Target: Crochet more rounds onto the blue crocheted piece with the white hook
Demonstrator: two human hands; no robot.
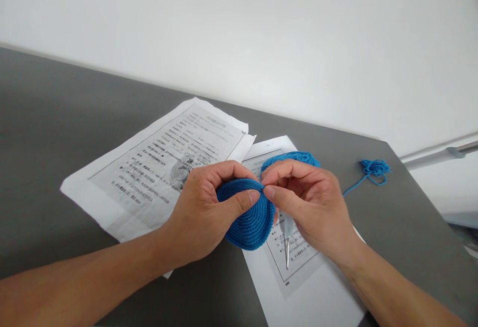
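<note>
Left hand (205, 212) and right hand (317, 210) pinch a blue crochet disc (252, 227), ringed face toward the wearer.

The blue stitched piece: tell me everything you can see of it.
The blue stitched piece looks like yarn worked in close, concentric rows, round and shallow, with its rim turned up. It is held tilted, above the gray table. The left hand grips its upper side, thumb across the inner face; the right hand's thumb and fingertip meet at its upper right rim.
</note>
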